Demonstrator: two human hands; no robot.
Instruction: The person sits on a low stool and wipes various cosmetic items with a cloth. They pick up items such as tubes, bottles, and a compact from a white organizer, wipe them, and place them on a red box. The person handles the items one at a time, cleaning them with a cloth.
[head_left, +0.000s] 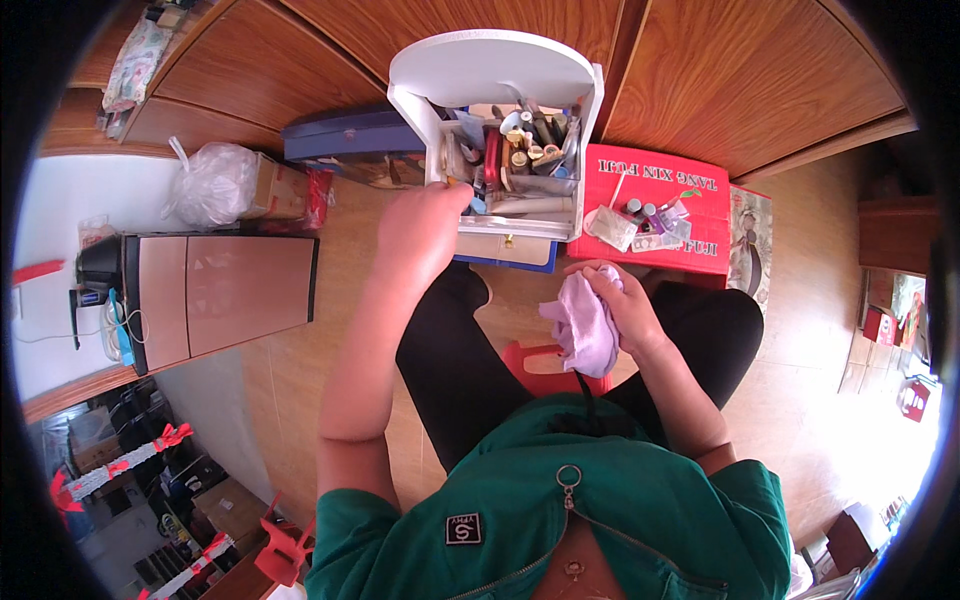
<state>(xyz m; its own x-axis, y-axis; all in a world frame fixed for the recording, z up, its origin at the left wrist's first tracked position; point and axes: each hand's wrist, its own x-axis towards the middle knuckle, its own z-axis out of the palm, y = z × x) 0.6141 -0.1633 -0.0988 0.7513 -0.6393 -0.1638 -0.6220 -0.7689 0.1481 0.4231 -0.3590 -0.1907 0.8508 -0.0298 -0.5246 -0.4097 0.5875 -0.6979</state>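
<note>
My right hand (628, 306) grips a crumpled lilac cloth (586, 322) above my lap. Reaching forward, my left hand (426, 223) is at the front left corner of a white cosmetics organizer (491, 64). Its fingertips reach the corner beside a small blue item (478, 204), and whether they hold anything is hidden. Inside the organizer, makeup tubes and bottles (534, 142) stand packed together, with a red case (493, 154) among them. A pale tube (531, 205) lies across the front compartment.
Right of the organizer, a red carton (652, 169) bears small bottles (649, 211) and clear packets (613, 227). A dark blue case (352, 139) stands to the left, near a white plastic bag (214, 184). Wooden cabinet doors (750, 71) rise behind. A red stool (529, 367) shows between my legs.
</note>
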